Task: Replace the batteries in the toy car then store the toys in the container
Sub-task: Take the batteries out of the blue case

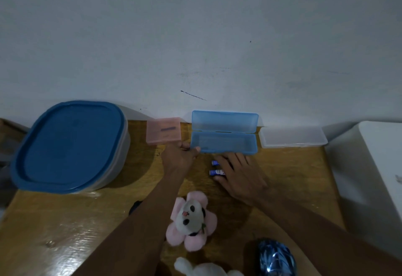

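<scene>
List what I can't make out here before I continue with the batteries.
Head view:
- Shiny blue toy car: cut by bottom edge, battery hatch unseen.
- Two small blue batteries: partly under fingers of the right hand; labels too small.
- White plush toy: cut by bottom edge.
- Dark object: mostly behind left forearm.
- Large plastic container: blue lid hides contents.

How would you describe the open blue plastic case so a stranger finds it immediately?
On the wooden table, three boxes line the white wall. The translucent blue plastic case is the middle one, between a pink box and a clear box. Only its lid stands open.
</scene>
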The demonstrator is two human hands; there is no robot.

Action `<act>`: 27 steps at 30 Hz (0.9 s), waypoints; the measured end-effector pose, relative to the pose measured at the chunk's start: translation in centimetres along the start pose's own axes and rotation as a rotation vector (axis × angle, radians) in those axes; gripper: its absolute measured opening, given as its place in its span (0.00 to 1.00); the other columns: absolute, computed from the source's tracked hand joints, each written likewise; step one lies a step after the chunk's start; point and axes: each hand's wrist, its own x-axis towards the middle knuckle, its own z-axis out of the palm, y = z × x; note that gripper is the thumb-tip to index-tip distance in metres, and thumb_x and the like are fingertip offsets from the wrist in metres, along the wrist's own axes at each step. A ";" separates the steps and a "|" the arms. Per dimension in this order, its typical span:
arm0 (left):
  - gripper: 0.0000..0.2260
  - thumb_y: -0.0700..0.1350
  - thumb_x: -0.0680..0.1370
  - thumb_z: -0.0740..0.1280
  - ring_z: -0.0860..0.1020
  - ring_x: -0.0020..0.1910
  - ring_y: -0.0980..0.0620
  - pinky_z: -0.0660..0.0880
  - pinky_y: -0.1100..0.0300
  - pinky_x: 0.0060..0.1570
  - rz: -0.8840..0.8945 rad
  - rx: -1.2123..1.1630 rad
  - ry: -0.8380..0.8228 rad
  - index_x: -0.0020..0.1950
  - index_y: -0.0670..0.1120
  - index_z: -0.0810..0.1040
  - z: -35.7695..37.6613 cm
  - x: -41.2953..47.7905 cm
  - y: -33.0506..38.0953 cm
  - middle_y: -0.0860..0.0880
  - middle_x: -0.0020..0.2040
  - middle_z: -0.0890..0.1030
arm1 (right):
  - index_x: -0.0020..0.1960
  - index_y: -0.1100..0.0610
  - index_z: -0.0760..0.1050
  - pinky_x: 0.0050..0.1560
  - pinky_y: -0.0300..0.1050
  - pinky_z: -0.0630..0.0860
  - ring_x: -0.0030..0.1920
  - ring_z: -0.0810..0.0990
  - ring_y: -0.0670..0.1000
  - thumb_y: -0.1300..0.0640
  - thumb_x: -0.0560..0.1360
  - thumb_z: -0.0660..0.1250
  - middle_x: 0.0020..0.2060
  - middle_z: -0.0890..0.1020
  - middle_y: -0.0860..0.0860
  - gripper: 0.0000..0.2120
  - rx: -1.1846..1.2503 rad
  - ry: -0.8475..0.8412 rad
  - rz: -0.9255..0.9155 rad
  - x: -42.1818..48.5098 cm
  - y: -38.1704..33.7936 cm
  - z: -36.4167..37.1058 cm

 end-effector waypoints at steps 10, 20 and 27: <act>0.08 0.46 0.70 0.77 0.84 0.44 0.46 0.82 0.47 0.48 0.017 0.010 -0.005 0.40 0.50 0.78 -0.2 -0.2 0.2 0.45 0.44 0.85 | 0.63 0.52 0.73 0.45 0.45 0.74 0.50 0.77 0.53 0.39 0.75 0.57 0.55 0.79 0.52 0.24 -0.057 0.115 -0.035 0.0 0.1 0.7; 0.11 0.48 0.73 0.74 0.78 0.41 0.55 0.66 0.69 0.32 0.134 0.227 0.021 0.52 0.43 0.83 -0.5 -0.6 1.0 0.50 0.46 0.84 | 0.60 0.56 0.74 0.48 0.49 0.76 0.52 0.76 0.55 0.46 0.77 0.60 0.53 0.77 0.56 0.18 0.151 0.236 -0.030 0.9 1.1 -1.0; 0.14 0.44 0.75 0.72 0.82 0.49 0.52 0.78 0.62 0.45 0.243 0.205 -0.011 0.61 0.45 0.81 -0.1 -1.2 0.7 0.46 0.53 0.85 | 0.62 0.57 0.69 0.51 0.53 0.77 0.49 0.79 0.57 0.54 0.79 0.62 0.58 0.74 0.58 0.13 0.597 0.491 0.703 4.9 5.6 -4.9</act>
